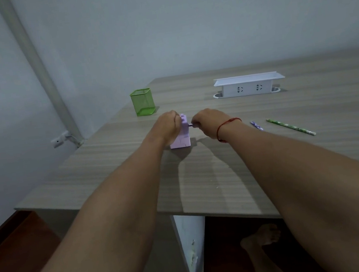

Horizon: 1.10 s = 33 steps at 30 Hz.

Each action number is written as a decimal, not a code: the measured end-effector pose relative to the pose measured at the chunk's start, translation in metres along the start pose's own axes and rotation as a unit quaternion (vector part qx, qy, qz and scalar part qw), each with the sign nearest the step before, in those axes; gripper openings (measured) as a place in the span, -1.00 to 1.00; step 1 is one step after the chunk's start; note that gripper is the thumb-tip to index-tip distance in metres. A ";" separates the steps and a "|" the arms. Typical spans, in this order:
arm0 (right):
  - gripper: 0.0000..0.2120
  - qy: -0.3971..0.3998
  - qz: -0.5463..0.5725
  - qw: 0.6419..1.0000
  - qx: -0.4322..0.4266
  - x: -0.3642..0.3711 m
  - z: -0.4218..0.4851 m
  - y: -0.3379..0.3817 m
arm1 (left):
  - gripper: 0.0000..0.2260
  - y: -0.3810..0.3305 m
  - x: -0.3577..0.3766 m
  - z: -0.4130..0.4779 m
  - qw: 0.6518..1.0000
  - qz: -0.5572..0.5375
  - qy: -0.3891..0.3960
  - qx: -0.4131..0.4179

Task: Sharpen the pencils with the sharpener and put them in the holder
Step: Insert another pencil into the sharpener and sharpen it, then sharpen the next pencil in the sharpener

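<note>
Your left hand (pixel 168 126) clasps the lilac sharpener (pixel 182 141), which stands mid-desk (pixel 132 165). Your right hand (pixel 208 120) pinches a dark stub (pixel 190 124) on its right side; pencil or crank, unclear. A purple pencil (pixel 257 125) and a green pencil (pixel 291 126) lie to the right. The green holder (pixel 142 103) stands by the left edge, and a socket box (pixel 247 87) sits toward the far edge.

The left hand (pixel 168 126) hides the left side of the sharpener (pixel 182 139). Only a dark stub (pixel 190 124) shows between it and the curled right hand (pixel 207 120) — pencil or crank, too small to tell — and the right arm (pixel 266 147) hides the near end of the purple pencil (pixel 256 125).
</note>
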State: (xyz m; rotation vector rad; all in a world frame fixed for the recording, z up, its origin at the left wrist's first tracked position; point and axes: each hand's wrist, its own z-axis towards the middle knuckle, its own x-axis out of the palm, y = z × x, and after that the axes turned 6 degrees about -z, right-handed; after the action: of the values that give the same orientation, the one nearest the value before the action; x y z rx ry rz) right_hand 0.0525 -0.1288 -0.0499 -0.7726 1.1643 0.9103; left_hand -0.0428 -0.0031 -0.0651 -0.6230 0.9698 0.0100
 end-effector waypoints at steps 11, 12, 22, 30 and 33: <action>-0.73 -0.005 -0.021 1.000 0.011 0.003 -0.008 -0.005 | -0.72 -0.002 -0.003 -0.005 1.000 -0.020 0.010 0.005; -0.73 0.000 -0.022 1.000 0.016 0.002 -0.011 -0.009 | -0.70 -0.001 -0.004 -0.006 1.000 -0.022 0.009 0.006; -0.76 -0.003 -0.029 0.995 0.100 -0.004 -0.054 -0.055 | -0.53 -0.021 0.004 -0.011 0.999 -0.035 0.007 0.003; -0.80 -0.008 -0.018 0.991 0.136 -0.006 -0.069 -0.068 | -0.53 -0.026 0.009 -0.012 0.999 -0.039 -0.003 0.009; -0.80 -0.007 -0.015 0.990 0.141 -0.007 -0.070 -0.068 | -0.64 -0.027 0.013 -0.009 0.999 -0.038 -0.006 0.004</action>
State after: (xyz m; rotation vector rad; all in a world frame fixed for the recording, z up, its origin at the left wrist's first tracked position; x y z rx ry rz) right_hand 0.0829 -0.2214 -0.0563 -0.5515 1.2341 0.7065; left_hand -0.0344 -0.0333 -0.0655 -0.6521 0.9342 -0.0581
